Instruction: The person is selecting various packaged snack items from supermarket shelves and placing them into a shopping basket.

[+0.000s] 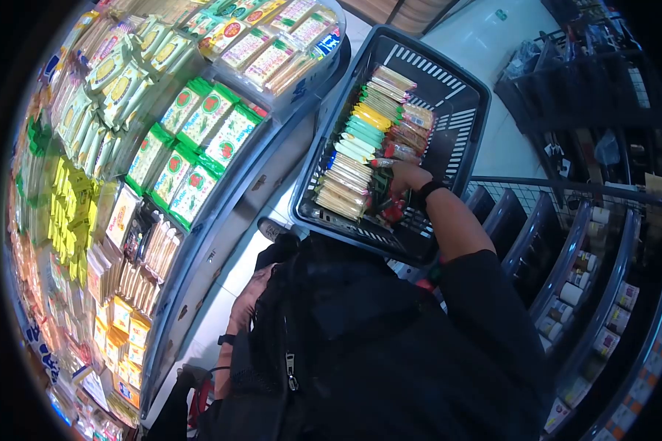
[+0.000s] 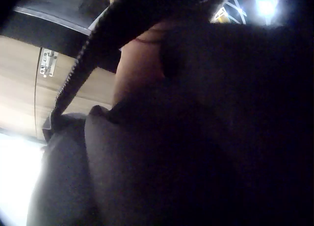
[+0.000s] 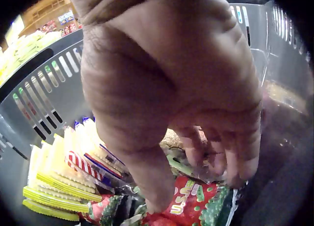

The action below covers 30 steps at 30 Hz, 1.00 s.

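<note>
My right hand (image 1: 410, 178) reaches down into a grey shopping basket (image 1: 482, 110). In the right wrist view its thumb and curled fingers hold a red and green snack packet (image 3: 189, 204) lying among others at the bottom. Beside it stand rows of packets, pale ones with yellow edges (image 3: 59, 182) and ones with red stripes (image 3: 81, 164). My left hand (image 1: 251, 294) is low at the left, against a black bag (image 1: 331, 331) at the front of my body. Its fingers are mostly hidden by dark fabric, and a dark strap (image 2: 78, 74) crosses the left wrist view.
Left of the basket runs a curved display stand packed with snacks, including green and white packets (image 1: 224, 136) and yellow packets (image 1: 70, 213). Tilted dark shelves (image 1: 544, 250) with small goods stand close on the right. Pale floor tiles (image 1: 456, 37) show beyond the basket.
</note>
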Motion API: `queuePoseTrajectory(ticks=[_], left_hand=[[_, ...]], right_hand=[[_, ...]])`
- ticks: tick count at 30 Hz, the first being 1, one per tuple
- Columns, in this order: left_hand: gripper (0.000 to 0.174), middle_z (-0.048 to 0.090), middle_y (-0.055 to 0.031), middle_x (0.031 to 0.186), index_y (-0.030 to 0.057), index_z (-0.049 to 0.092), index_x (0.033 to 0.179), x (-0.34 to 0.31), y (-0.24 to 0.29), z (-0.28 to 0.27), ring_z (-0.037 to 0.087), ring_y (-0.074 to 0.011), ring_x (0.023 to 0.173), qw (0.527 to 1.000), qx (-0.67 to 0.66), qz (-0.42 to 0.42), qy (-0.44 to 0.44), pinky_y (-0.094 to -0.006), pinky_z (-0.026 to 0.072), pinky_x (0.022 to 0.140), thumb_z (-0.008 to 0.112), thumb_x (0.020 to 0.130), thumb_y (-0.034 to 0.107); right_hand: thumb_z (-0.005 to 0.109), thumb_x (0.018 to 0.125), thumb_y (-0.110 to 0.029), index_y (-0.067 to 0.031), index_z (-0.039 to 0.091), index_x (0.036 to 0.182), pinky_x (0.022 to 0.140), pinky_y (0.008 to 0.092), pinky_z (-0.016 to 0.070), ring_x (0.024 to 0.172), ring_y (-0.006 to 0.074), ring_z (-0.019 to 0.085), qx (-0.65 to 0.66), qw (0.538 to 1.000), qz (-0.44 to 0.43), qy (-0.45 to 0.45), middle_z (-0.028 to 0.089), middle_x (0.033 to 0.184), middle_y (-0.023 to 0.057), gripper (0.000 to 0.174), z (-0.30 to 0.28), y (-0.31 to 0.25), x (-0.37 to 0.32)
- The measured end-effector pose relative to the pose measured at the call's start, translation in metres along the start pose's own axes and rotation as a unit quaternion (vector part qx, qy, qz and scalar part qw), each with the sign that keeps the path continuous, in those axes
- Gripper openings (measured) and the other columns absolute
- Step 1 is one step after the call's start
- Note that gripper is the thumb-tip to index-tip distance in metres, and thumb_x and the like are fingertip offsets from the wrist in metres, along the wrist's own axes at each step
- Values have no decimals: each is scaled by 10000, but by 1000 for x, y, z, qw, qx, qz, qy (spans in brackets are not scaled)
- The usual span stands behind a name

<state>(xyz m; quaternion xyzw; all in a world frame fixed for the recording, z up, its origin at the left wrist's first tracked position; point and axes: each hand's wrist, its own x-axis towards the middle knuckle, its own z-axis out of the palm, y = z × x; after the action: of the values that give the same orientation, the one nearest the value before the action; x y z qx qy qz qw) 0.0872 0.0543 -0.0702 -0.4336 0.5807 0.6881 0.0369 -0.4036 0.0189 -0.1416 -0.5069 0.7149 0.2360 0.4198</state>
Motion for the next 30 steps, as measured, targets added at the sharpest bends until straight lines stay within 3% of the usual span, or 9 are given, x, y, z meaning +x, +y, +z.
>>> queuePoseTrajectory(ticks=[4,7,13,16,19,22,28,30], left_hand=[[468,539,-172,1294,23,446,1359,7,12,3,489,-306,1218,1000,25,12,-1,-354,336,1068,558,919,138],[445,546,-171,1285,21,462,1347,8,22,4,494,-303,1212,999,38,18,-1,-353,340,1065,550,928,142],[402,560,-167,1268,16,495,1322,13,31,7,504,-297,1199,999,40,17,1,-350,347,1058,536,945,150],[322,615,-120,1188,8,579,1223,21,16,8,559,-219,1108,999,-19,31,8,-308,395,1000,487,994,215],[328,620,-109,1177,8,582,1220,20,8,8,563,-204,1093,998,-51,25,10,-299,400,989,487,995,227],[333,626,-99,1166,9,585,1217,19,-3,11,566,-190,1078,991,-136,-9,16,-290,406,978,487,997,239],[345,637,-77,1144,11,591,1212,20,-24,17,573,-161,1049,956,-286,-59,38,-271,416,957,486,1000,262],[350,641,-70,1136,11,593,1210,21,-27,20,575,-151,1039,951,-298,-62,47,-265,420,949,485,1001,270]], right_hand=[[833,565,-156,-25,711,987,790,398,543,949,294,674,60,998,26,11,692,1036,164,459,7,4,-9],[842,584,-186,-19,704,1017,803,406,538,956,304,668,1,995,36,-91,685,1061,168,484,3,-6,-7],[802,637,-223,-5,695,1045,825,406,527,1023,313,645,25,998,-20,-58,667,1113,178,475,27,6,2],[754,656,-219,-5,693,1047,845,403,518,1043,314,637,44,997,0,-69,664,1122,179,450,33,9,12],[738,574,-207,-10,664,1077,800,396,512,963,321,650,-24,994,-34,-105,675,1074,164,545,19,1,-5],[757,550,-253,-21,681,1041,795,392,501,949,311,651,-58,993,-60,-85,680,1047,167,549,12,-6,-22],[820,576,-411,-66,707,1041,829,384,512,999,305,649,-46,980,-1,-191,683,1072,146,590,15,-27,-34],[821,576,-398,-67,707,1038,822,385,514,989,306,652,-56,983,12,-173,683,1071,149,579,21,-38,-38]])
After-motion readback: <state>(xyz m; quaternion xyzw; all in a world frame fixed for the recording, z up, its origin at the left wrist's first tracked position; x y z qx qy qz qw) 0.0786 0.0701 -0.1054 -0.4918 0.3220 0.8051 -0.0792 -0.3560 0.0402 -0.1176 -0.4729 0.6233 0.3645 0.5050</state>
